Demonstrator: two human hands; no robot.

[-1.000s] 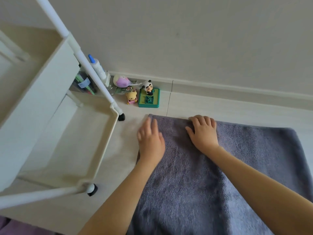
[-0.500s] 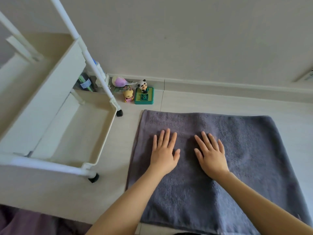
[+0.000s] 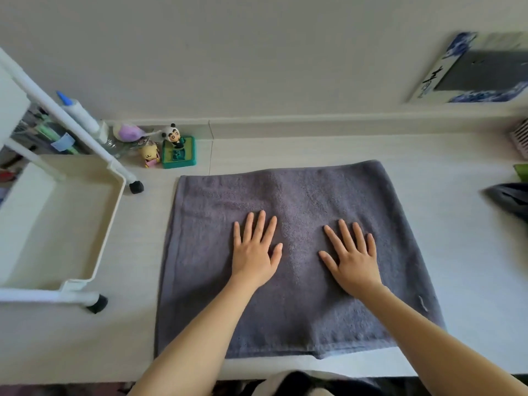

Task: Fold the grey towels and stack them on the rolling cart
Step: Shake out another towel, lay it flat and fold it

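Fingers of the left hand straight and spread, palm flat on the grey towel; right hand the same, fingers fanned, flat on the towel just right of the left, a gap between them. Towel lies flat on the pale floor, roughly square, doubled layer showing at its near edge, far edge near the baseboard. Left of it, apart, the white rolling cart: bottom tray bare inside, black casters on the floor. Behind the cart's far corner: pens and a blue-capped tube in a clear holder, blurred. Panda figure on a green base and a small yellow figure at the baseboard. Dark cloth at the right edge.
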